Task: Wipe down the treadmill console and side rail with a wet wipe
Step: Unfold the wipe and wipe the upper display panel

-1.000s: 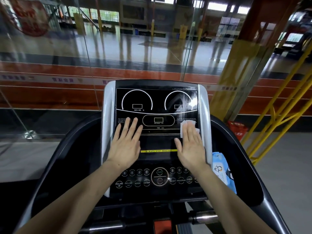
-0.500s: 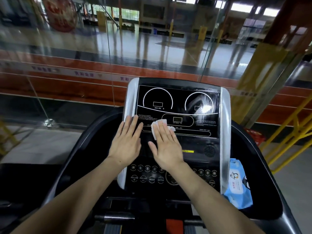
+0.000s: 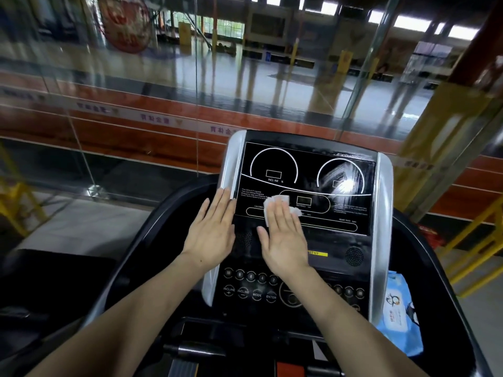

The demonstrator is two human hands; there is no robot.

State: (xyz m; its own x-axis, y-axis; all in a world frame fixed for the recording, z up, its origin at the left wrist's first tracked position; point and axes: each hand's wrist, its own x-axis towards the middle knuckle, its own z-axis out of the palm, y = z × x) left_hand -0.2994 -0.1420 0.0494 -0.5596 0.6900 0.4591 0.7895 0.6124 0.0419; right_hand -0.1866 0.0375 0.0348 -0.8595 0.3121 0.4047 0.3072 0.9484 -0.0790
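The treadmill console [image 3: 337,202] is a black glossy panel with silver side strips, seen centre right. A white wet wipe [image 3: 275,202] lies flat on the left part of its display. My right hand [image 3: 284,238] presses the wipe against the panel with straight fingers. My left hand [image 3: 212,229] rests flat on the console's left silver edge, fingers straight, holding nothing. The curved black side rail [image 3: 136,254] runs down the left, and another [image 3: 424,268] runs down the right.
A blue pack of wet wipes [image 3: 400,317] sits in the right tray beside the console. A row of round buttons [image 3: 250,292] lies below my hands. A glass wall stands behind the treadmill, and yellow railings [image 3: 479,240] stand at the right.
My right hand slid the wipe from the right side of the display to the left side, beside my left hand. My left hand shifted onto the left silver edge. The view swung left.
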